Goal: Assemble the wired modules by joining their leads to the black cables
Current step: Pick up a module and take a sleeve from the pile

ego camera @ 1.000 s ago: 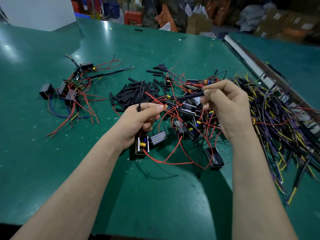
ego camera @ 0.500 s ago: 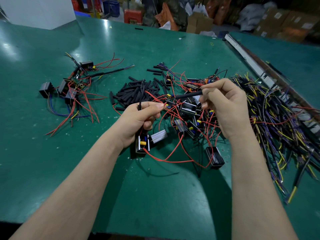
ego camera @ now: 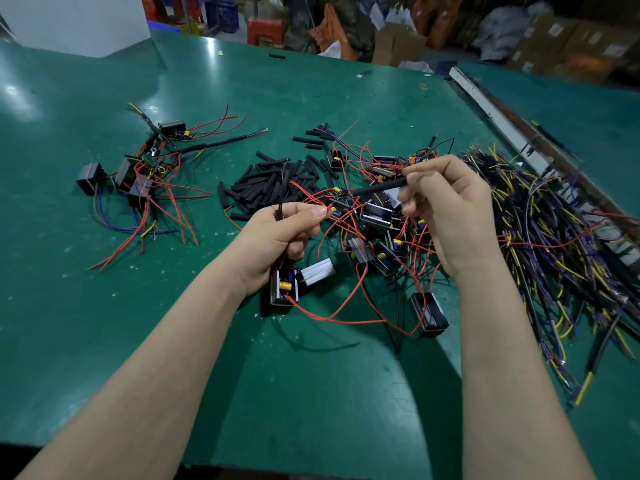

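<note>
My left hand (ego camera: 282, 233) pinches a red lead and a thin black cable (ego camera: 280, 202) between thumb and forefinger; a small module (ego camera: 284, 287) with a yellow part and a silver block hangs below the palm on its red wires. My right hand (ego camera: 446, 209) grips a black sleeve tube (ego camera: 379, 187) that points left toward the left thumb, a short gap apart. Under both hands lies a tangle of modules with red leads (ego camera: 377, 237).
A heap of short black tube pieces (ego camera: 273, 185) lies just beyond the left hand. Joined modules with red and blue wires (ego camera: 138, 178) sit at the left. A large bundle of black, purple and yellow cables (ego camera: 554, 244) fills the right, beside a metal rail (ego camera: 498, 116).
Both hands have stayed nearly in place. The right hand with the black tube shifted slightly, and the tube's tip sits a little nearer the left thumb.
</note>
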